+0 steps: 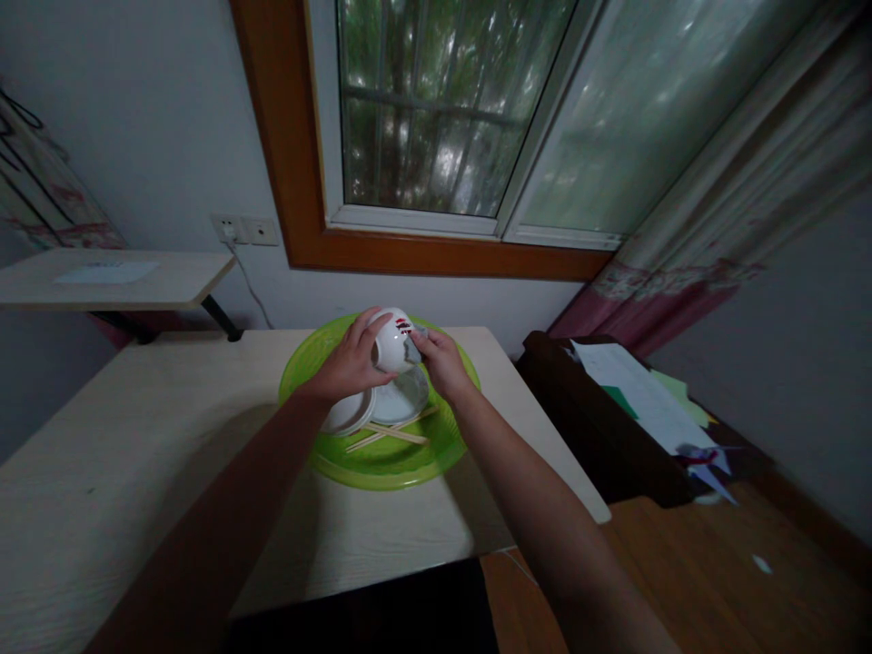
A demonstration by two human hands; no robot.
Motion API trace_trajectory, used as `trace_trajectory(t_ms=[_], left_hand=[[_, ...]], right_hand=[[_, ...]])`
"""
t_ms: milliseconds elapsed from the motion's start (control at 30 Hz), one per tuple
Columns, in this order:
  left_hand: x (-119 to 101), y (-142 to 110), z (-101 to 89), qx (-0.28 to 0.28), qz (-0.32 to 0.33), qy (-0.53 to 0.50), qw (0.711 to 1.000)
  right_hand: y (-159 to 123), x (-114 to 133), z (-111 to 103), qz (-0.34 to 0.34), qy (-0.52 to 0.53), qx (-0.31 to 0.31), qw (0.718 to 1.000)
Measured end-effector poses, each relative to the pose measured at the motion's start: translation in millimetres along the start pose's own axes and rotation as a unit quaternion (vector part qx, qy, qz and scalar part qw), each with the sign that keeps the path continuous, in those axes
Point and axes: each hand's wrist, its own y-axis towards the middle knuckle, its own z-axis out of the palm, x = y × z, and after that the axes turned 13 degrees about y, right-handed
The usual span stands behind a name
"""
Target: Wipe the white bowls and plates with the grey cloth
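Note:
My left hand (346,360) is wrapped round a small white bowl (391,349) with red and black marks. The bowl is tipped on its side above a green basin (401,474). My right hand (441,361) pinches a greyish cloth (412,351) against the bowl's outside. Below my hands, white dishes (350,414) lie in the basin beside a round, whitish, see-through-looking piece (401,400). Several light wooden chopsticks (395,432) lie crossed near the basin's front. My left fingers hide part of the bowl.
The basin stands on a pale wooden table (224,427). A raised shelf (115,278) with a paper sheet is at the left. Right of the table, a dark brown piece of furniture (579,427) bears papers (640,400). A window is behind.

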Motion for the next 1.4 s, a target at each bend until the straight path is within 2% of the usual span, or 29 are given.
trace_trajectory(t_ms=[200,400,500,667,833,1000,1200,1400], left_hand=[[-0.5,0.4,1.7,-0.001,-0.013,-0.003,1.0],[2.7,-0.4,3.8,-0.011,-0.028,-0.004,1.0],[4.4,-1.0,3.7,-0.02,-0.045,0.001,0.999],[5.2,-1.2,4.6,-0.03,-0.07,0.005,0.997],[7.3,-0.4,7.6,-0.045,-0.078,0.004,0.996],[10.4,-0.8,9.6,-0.055,-0.091,0.003,0.994],[6.1,-1.2,5.9,-0.036,-0.074,0.004,0.997],[3.9,-1.5,2.1,-0.001,-0.022,0.047,0.999]], right_hand=[[-0.2,0.4,2.2,-0.001,0.029,-0.008,1.0],[-0.7,-0.3,5.0,0.009,0.0,0.001,1.0],[-1.4,2.1,9.9,0.011,0.034,-0.005,0.999],[-2.4,6.6,13.5,0.029,0.056,0.042,0.997],[-2.9,0.6,7.5,0.011,0.065,0.024,0.998],[-0.9,-6.4,4.5,-0.03,0.016,0.035,0.999],[1.1,-5.3,3.2,-0.032,-0.042,0.073,0.996],[1.5,-4.9,0.7,-0.026,-0.036,0.054,0.998]])
